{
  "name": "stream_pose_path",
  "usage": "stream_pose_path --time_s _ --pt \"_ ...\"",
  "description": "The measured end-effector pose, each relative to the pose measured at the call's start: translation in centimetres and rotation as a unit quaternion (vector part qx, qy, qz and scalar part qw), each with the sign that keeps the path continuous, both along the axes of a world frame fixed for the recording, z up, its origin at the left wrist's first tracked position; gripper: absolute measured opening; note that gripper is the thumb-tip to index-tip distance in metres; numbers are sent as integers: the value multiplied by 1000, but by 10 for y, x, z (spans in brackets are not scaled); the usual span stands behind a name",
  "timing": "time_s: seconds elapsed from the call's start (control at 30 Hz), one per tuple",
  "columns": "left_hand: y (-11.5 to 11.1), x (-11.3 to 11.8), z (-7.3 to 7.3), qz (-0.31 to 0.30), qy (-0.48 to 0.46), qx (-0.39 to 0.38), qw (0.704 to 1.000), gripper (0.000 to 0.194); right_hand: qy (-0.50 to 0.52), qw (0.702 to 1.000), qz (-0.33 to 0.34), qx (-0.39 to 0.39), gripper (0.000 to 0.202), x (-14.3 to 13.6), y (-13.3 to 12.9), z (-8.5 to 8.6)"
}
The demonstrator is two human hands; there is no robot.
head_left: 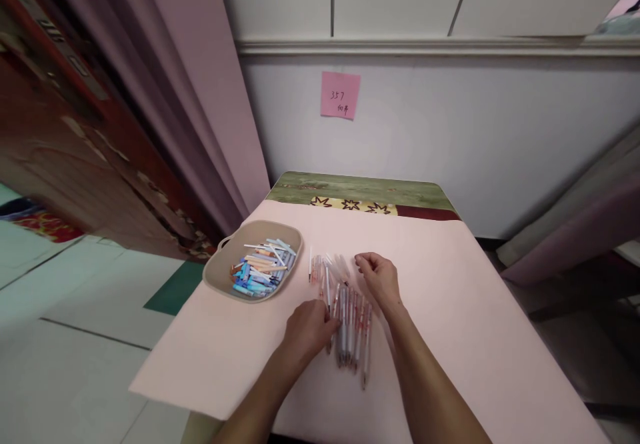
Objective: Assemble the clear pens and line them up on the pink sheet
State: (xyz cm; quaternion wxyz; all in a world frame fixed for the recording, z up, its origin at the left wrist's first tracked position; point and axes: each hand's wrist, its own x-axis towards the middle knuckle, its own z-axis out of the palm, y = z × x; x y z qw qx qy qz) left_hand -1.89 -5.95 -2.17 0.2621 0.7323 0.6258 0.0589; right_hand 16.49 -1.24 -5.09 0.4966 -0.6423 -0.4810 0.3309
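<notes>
Clear-barrelled pens (353, 331) lie side by side on the pink table cover, their lower tips pointing toward me. At the left edge of this row is my left hand (311, 329), its fingers curled and closed about a slim pen (328, 291) that runs up between thumb and forefinger. Beyond the row lie translucent caps or barrels (341, 269) and several short clear pieces with reddish marks (317, 269). Just right of them, my right hand (383, 279) has its fingertips drawn together in a pinch. Whatever is in that pinch is too small to make out.
A beige basket (214, 285) with blue, white and orange pen parts (263, 267) stands at the table's left side. The pink-covered table (450, 337) reaches a white wall (425, 117) with a pink note (341, 95). A pink curtain (200, 64) hangs at left.
</notes>
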Motion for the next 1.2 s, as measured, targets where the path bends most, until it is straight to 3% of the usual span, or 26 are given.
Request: stream_pose_path --time_s 0.1,0.17,0.3,0.37,0.43,0.53,0.6,0.73,0.87,0.93,1.0,1.13,1.2 --pt "-4 0 0 13 -41 -26 999 12 1 1000 3 4 27 -1 -1 1" --pt "-8 -5 5 14 -97 -89 991 16 6 1000 5 7 27 -1 -1 2" --pt "-8 -14 26 16 -263 -220 939 17 50 998 19 20 30 -5 -2 8" --pt "-1 -13 37 36 -365 -204 908 18 101 993 53 21 35 -10 -4 14" --pt "10 -7 42 74 -447 -143 880 22 155 979 130 -6 44 -16 -9 21" --pt "26 3 38 119 -508 -65 850 23 224 932 275 -72 54 -24 -17 31" --pt "34 7 31 127 -517 -27 846 23 259 905 326 -89 53 -28 -20 34" --pt "42 7 25 148 -530 21 835 24 285 899 324 -68 43 -29 -19 32" --pt "47 2 34 189 -650 -39 735 40 292 891 339 -72 39 -27 -17 29" --pt "48 -1 38 187 -688 -80 697 38 300 885 348 -78 38 -26 -18 30" --pt "49 -4 39 178 -696 -111 687 35 311 873 366 -91 38 -25 -19 32" --pt "48 -7 37 136 -690 -143 697 34 352 841 391 -126 43 -23 -22 35" --pt "48 -6 36 130 -687 -125 704 32 343 846 389 -128 44 -25 -22 35"
